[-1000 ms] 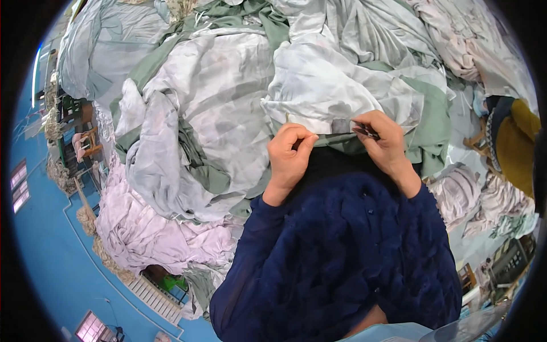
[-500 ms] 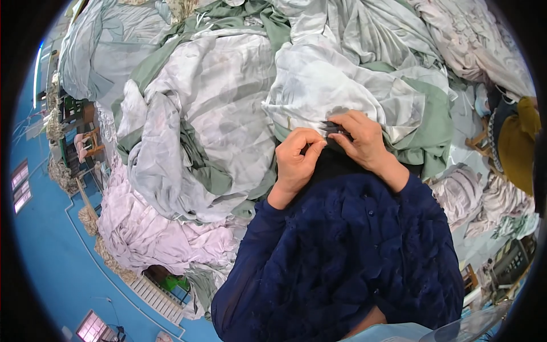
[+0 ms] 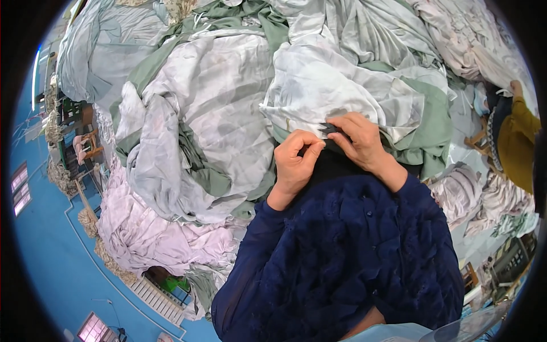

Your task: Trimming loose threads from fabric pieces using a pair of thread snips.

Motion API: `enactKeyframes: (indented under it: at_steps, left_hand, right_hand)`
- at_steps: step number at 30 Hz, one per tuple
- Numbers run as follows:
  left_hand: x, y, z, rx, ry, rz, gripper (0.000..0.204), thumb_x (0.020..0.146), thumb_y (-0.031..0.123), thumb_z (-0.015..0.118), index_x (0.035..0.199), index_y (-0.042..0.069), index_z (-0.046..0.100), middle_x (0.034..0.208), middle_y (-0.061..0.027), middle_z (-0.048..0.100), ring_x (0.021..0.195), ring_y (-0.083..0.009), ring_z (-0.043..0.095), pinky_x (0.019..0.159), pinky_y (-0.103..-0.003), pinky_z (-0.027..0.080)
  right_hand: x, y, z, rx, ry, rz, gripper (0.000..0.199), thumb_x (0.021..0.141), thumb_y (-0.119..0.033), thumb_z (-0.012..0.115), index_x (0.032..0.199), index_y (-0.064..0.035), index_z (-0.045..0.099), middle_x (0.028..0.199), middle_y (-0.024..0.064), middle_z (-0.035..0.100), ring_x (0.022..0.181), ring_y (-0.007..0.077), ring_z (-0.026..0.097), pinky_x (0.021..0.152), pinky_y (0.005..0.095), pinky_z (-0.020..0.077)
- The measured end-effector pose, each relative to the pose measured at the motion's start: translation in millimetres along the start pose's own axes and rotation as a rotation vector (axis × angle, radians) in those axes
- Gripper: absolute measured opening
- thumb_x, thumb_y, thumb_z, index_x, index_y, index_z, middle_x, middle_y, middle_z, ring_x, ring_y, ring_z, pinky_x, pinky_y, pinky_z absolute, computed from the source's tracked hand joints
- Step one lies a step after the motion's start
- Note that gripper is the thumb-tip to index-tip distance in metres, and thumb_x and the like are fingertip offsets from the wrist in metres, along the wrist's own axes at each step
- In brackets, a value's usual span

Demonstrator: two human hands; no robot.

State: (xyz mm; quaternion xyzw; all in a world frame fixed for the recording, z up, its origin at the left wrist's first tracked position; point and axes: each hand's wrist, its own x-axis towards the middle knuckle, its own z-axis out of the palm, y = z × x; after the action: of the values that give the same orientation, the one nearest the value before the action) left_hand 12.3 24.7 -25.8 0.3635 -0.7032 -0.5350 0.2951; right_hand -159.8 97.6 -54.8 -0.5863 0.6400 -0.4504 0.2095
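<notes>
My right hand [image 3: 364, 142] is closed round small dark thread snips [image 3: 329, 129], their tips close to my left fingers. My left hand [image 3: 295, 162] is pinched shut, thumb against forefinger. What lies in that pinch is too small to make out. Both hands are at the near edge of a white cloth [image 3: 319, 82] with pale grey patterning, which lies bunched up in front of me. Sage-green fabric [image 3: 430, 122] shows along its right side. Under my hands the dark lap area is partly hidden.
A large heap of white and green cloth [image 3: 222, 97] lies on the left, with pinkish cloth [image 3: 165, 228] below it. More pale fabric [image 3: 456, 28] is piled at the far right. A co-worker in a mustard garment [image 3: 515, 145] is at the right edge, near a wooden stool [image 3: 478, 142].
The snips have shifted slightly and show less between my right fingers. My left hand has barely moved. At the right edge, the co-worker's hand has come into view beside the pale cloth.
</notes>
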Motion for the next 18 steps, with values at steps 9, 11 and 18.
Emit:
enactKeyframes:
  at_steps: [9,11,18]
  left_hand:
    - [2.5,2.1,0.1,0.013,-0.023,0.027,0.008,0.079,-0.002,0.070,0.079,0.000,0.062,0.073,-0.0060,0.060,0.061,-0.0144,0.053,0.056,-0.026,0.041]
    - [2.7,2.1,0.1,0.015,-0.024,0.022,0.008,0.079,-0.002,0.070,0.079,0.000,0.062,0.073,-0.0059,0.060,0.061,-0.0144,0.053,0.056,-0.026,0.041]
    - [1.7,0.9,-0.2,0.024,-0.031,0.023,0.008,0.079,-0.002,0.070,0.079,0.000,0.062,0.073,-0.0055,0.060,0.061,-0.0144,0.053,0.056,-0.026,0.041]
  right_hand:
    - [1.7,6.0,4.2,0.006,0.004,-0.013,0.024,0.077,-0.008,0.074,0.100,-0.0036,0.067,0.083,0.0107,0.063,0.073,0.0271,0.061,0.062,0.0341,0.0483]
    - [2.0,6.1,3.8,0.005,-0.004,-0.005,0.024,0.077,-0.008,0.074,0.099,-0.0035,0.067,0.083,0.0106,0.063,0.073,0.0270,0.061,0.062,0.0341,0.0483]
    - [2.1,7.0,4.5,0.000,0.001,-0.007,0.023,0.078,-0.008,0.073,0.099,-0.0048,0.068,0.083,0.0095,0.063,0.073,0.0263,0.061,0.063,0.0340,0.0483]
